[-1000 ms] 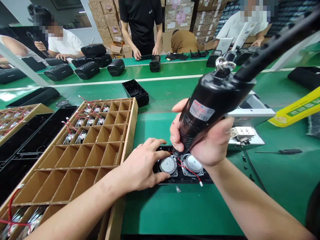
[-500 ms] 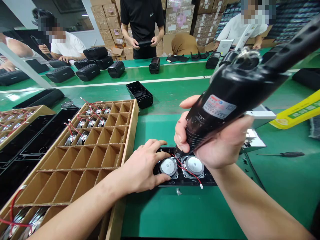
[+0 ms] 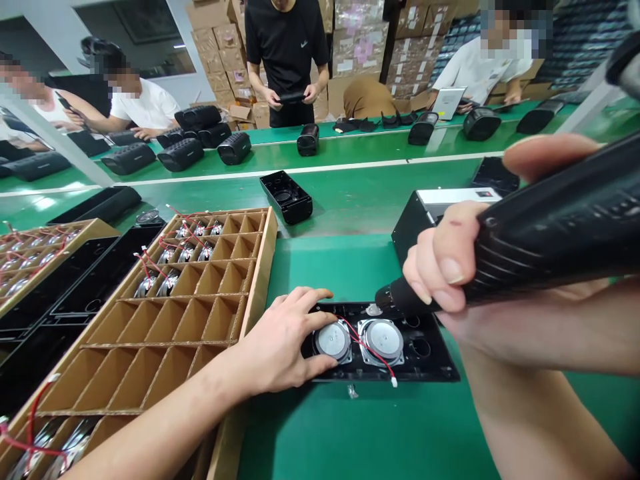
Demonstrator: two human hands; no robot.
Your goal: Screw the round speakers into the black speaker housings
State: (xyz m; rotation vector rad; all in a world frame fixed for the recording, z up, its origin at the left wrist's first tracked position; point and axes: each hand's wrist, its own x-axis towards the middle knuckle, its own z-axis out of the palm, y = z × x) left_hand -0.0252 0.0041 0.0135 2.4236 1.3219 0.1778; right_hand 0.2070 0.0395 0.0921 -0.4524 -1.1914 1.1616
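Note:
My right hand is wrapped round a black electric screwdriver, which is tilted down to the left. Its tip meets the far side of a black speaker panel, just above the right-hand speaker driver; the exact contact point is hidden. Across the left end of the panel, my left hand has its thumb and index finger on either side of the left speaker driver. Red wires with a white plug cross the panel between the two round drivers.
On my left, a divided cardboard tray holds several wired drivers. An open black housing lies beyond the panel. A black-and-white box stands behind my right hand. Several finished speakers and several co-workers are across the green bench.
The screwdriver has swung lower and to the right, its tip moving from between the drivers to above the right one. My left hand stays at the left driver.

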